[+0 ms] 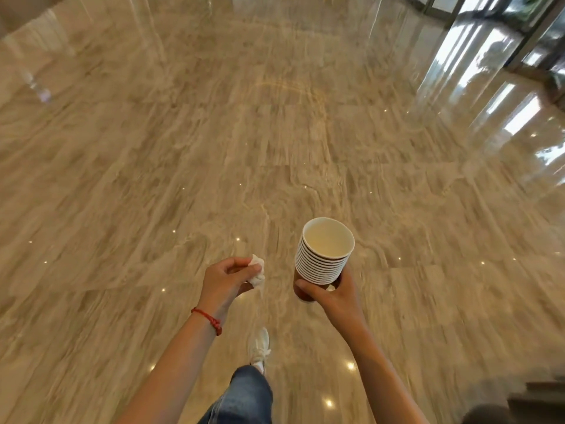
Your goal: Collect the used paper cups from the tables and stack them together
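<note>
A stack of several nested paper cups (323, 255), white-rimmed with a brown bottom, is held upright and slightly tilted in my right hand (333, 296), whose fingers wrap its base. The top cup looks empty inside. My left hand (227, 280), with a red cord bracelet on the wrist, is closed on a crumpled white tissue (257, 274). Both hands are out in front of me above the floor, a short gap apart. No table is in view.
Polished beige marble floor (214, 148) stretches ahead, blurred by motion. Glass doors with dark frames (526, 35) stand at the far right. A dark furniture edge (538, 396) shows at the bottom right. My leg in jeans and white sneaker (258, 347) steps forward.
</note>
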The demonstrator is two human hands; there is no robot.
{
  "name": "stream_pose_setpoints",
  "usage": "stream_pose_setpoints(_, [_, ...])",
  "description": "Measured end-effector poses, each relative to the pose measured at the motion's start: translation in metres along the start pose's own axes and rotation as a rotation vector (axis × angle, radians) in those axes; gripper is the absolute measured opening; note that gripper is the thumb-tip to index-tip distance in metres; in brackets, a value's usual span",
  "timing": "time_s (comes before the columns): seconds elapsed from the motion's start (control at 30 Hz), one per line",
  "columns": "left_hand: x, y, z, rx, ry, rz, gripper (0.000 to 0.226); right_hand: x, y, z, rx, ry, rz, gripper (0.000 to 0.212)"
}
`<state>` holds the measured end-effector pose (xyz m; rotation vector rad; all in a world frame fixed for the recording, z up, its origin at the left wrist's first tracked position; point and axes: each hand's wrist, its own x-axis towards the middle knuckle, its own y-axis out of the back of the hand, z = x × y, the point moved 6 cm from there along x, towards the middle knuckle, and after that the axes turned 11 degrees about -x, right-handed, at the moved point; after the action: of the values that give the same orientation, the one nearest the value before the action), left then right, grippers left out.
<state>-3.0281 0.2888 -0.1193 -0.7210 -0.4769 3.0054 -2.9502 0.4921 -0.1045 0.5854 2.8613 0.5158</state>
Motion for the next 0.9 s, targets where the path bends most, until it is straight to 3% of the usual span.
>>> stream_pose_setpoints(0.27, [0.17,-0.071,0.094,0.023,-0.016,-0.04,0.011,0.184,-0.013,-0.035,0.025,-0.019,0.032,0.05])
stream_pose_setpoints(0.73, [0.441,-0.212,0.164,0.025,0.0,-0.023,0.016,0.509,-0.002,-0.045,0.019,0.021,0.023,0.05])
stream_pose_setpoints(0.9, [0.533,-0.274,0.21,0.011,-0.008,-0.022,0.01,0.634,0.017,-0.073,0.007,0.015,0.008,0.063])
